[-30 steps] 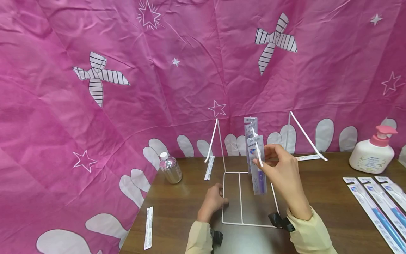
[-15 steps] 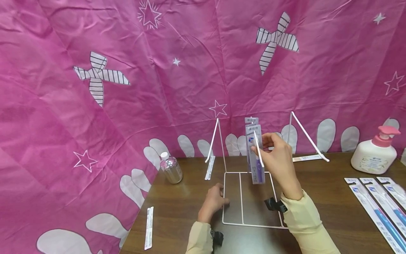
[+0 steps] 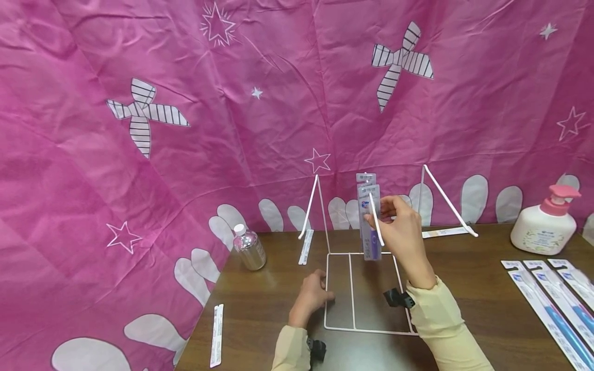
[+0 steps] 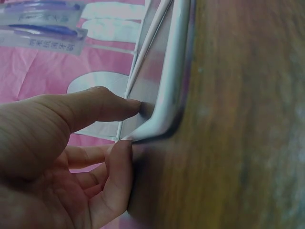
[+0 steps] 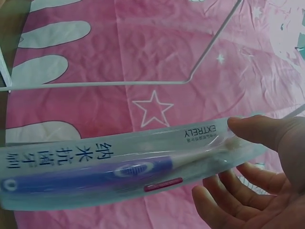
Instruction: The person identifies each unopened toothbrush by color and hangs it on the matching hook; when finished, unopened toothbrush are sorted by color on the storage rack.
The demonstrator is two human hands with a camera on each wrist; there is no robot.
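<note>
A white wire display rack point(image 3: 352, 291) stands on the wooden table, with hooks slanting forward from its upright frame. My left hand point(image 3: 310, 296) holds the left side of its base; in the left wrist view the thumb point(image 4: 102, 106) and a finger point(image 4: 120, 164) lie on either side of a bent wire. Between thumb and fingers, my right hand point(image 3: 400, 232) pinches a packaged purple toothbrush point(image 5: 95, 176) near its top. This pack hangs upright on the middle hook point(image 3: 377, 221), its upper edge overlapping other toothbrush packs point(image 3: 366, 178) behind it.
Several packaged blue toothbrushes point(image 3: 552, 304) lie at the right, in front of a white pump bottle point(image 3: 543, 229). At the left stand a silver bottle point(image 3: 250, 251) and a flat white strip point(image 3: 216, 335) lying down. Side hooks point(image 3: 449, 200) jut forward. A pink cloth point(image 3: 260, 129) hangs behind.
My right hand has pushed the purple toothbrush pack back along the middle hook, closer to the packs behind. The left hand stays in place on the rack base.
</note>
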